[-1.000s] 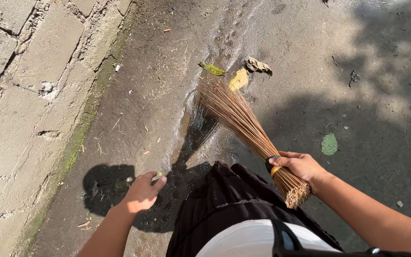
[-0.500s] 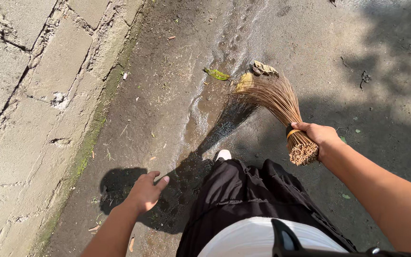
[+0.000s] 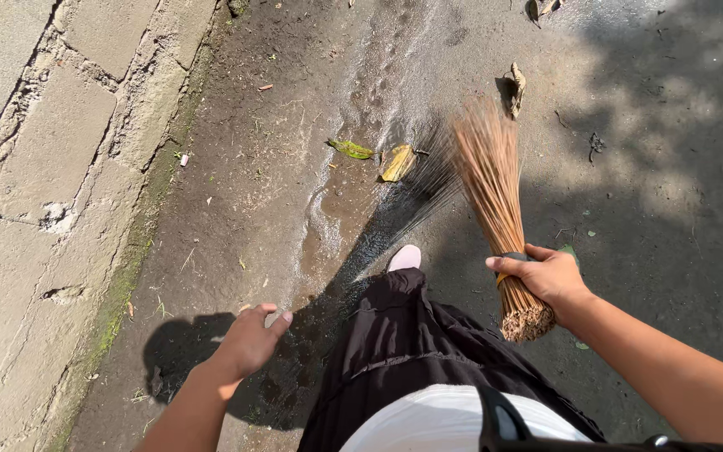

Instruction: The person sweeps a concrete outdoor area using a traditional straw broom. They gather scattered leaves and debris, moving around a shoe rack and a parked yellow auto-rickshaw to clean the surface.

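Damp pavement (image 3: 311, 125); right hand (image 3: 550, 276) clasps stick broom (image 3: 495, 184), bristles blurred.

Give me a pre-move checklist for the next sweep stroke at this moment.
1. Grip: right hand closed around the bound end of the brown stick broom: ok.
2. Left hand free, holding nothing: ok.
3. Bristles fanned, pointing towards the yellow dry leaf and green leaf: ok.
4. Bristles touching the ground: cannot tell, blurred.
5. Foot apart from the bristles: ok.
6. Wet streak beside the leaves, footing: cannot tell.
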